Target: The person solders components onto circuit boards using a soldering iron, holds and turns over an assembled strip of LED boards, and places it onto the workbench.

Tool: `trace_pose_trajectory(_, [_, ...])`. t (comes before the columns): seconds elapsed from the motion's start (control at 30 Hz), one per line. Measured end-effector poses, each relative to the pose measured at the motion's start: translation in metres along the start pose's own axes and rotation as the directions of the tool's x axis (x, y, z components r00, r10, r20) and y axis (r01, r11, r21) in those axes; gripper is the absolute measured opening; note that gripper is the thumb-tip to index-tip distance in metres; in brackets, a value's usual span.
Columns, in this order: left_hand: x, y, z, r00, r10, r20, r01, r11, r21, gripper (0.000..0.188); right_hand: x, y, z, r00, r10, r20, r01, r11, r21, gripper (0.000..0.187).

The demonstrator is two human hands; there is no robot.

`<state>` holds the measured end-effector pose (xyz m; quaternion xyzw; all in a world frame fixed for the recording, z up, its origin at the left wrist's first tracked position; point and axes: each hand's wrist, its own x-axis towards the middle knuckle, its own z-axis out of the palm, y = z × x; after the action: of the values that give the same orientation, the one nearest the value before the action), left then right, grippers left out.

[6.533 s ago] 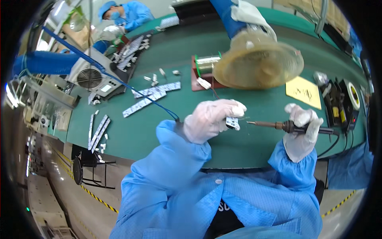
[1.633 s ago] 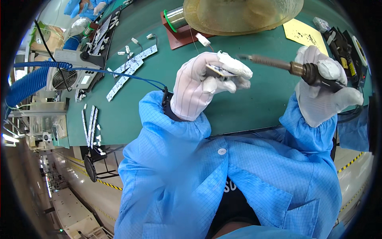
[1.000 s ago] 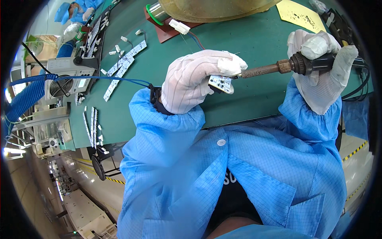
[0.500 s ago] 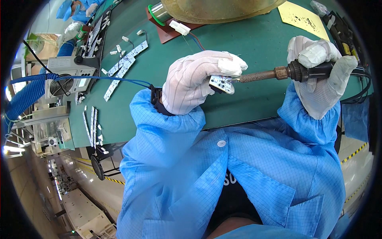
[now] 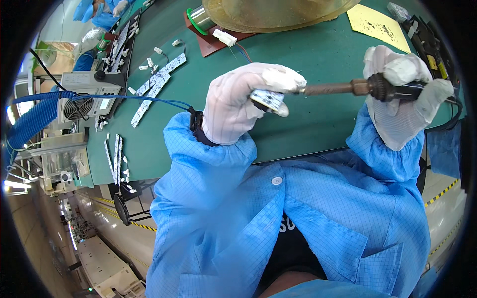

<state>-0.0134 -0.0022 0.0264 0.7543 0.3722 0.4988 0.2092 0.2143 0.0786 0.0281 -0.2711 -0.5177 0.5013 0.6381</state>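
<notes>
My left hand (image 5: 236,99), in a white striped glove, is closed on a small white circuit board (image 5: 269,100) with dark parts. A wire with a white connector (image 5: 224,37) rises behind that hand; where it leads under the glove is hidden. My right hand (image 5: 397,94), gloved too, grips the black handle of a soldering iron (image 5: 343,88). The iron lies nearly level, its tip pointing left at the left fingertips, just above the board. Blur hides whether the tip touches anything.
White circuit board strips (image 5: 156,87) with connectors lie on the green mat (image 5: 308,54) at left. A solder spool (image 5: 200,21) stands at the back by a round amber cover (image 5: 278,15). Yellow paper with dark specks (image 5: 377,27) lies back right. A grey fan unit (image 5: 87,97) is far left.
The board has tilted in my left hand and shifted slightly left. My right hand and the iron have moved a little right, and the tip has risen from the board's face toward the fingertips.
</notes>
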Motion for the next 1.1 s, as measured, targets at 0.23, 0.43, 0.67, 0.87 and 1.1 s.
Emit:
trace_pose_trajectory(0.23, [-0.001,-0.001,0.007,0.983,-0.151,-0.108,0.056,0.793,-0.606,0.039,0.01,0.005,-0.016,0.931,-0.189,0.311,0.171,0.982,0.083,0.069])
trace_pose_trajectory(0.43, [-0.002,0.01,0.007,0.976,-0.214,-0.025,0.12,0.635,-0.763,0.048,-0.013,-0.01,0.041,0.837,-0.171,0.52,0.198,0.98,0.003,0.049])
trace_pose_trajectory(0.67, [-0.006,0.005,0.011,0.987,-0.022,-0.162,-0.096,0.725,-0.682,0.042,-0.034,-0.004,0.064,0.87,-0.074,0.487,-0.007,0.987,0.161,0.048])
trace_pose_trajectory(0.87, [-0.012,0.013,0.003,0.992,-0.08,-0.098,0.019,0.859,-0.511,0.044,-0.038,-0.005,0.066,0.884,-0.097,0.457,0.004,0.98,0.199,0.052])
trace_pose_trajectory(1.1, [-0.008,0.007,-0.011,0.99,0.125,-0.062,-0.135,0.971,-0.2,0.037,-0.043,-0.007,0.07,0.897,0.044,0.44,-0.168,0.954,0.248,0.059])
